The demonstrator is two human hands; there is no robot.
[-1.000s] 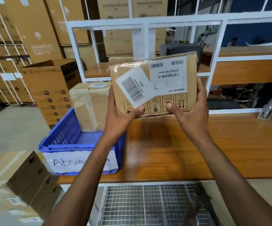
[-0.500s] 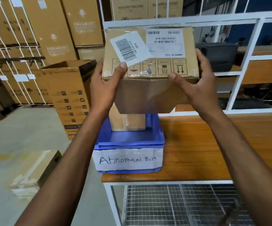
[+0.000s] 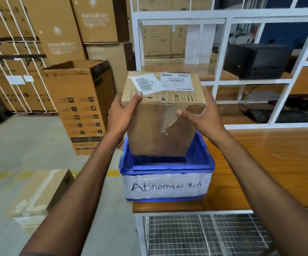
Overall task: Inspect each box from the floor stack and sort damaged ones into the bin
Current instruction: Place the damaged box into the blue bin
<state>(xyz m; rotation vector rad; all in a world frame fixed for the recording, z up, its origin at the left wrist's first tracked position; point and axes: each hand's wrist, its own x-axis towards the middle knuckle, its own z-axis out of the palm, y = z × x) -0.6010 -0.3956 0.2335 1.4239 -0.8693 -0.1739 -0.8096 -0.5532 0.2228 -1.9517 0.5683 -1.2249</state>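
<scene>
I hold a brown cardboard box (image 3: 160, 130) with both hands, its lower end inside the blue bin (image 3: 202, 159) labelled "Abnormal Bin". White shipping labels cover the box's top face, and torn clear tape hangs down its near side. My left hand (image 3: 120, 117) grips the upper left corner, thumb on the top face. My right hand (image 3: 203, 115) clasps the upper right edge. The bin stands at the left end of the wooden table (image 3: 271, 163). Another cardboard box (image 3: 44, 193) lies on the floor at the lower left.
A tall open carton (image 3: 81, 106) stands on the floor left of the bin. Stacked large cartons (image 3: 57, 34) and a wire cage fill the back left. A white shelf frame (image 3: 221, 17) rises behind the table, with a black device (image 3: 256, 60) on it. A wire mesh shelf (image 3: 204, 235) sits under the table.
The box swung left from over the table to above the bin, tipped so its labelled face points up, then dropped into the bin. The box formerly seen in the bin is now hidden.
</scene>
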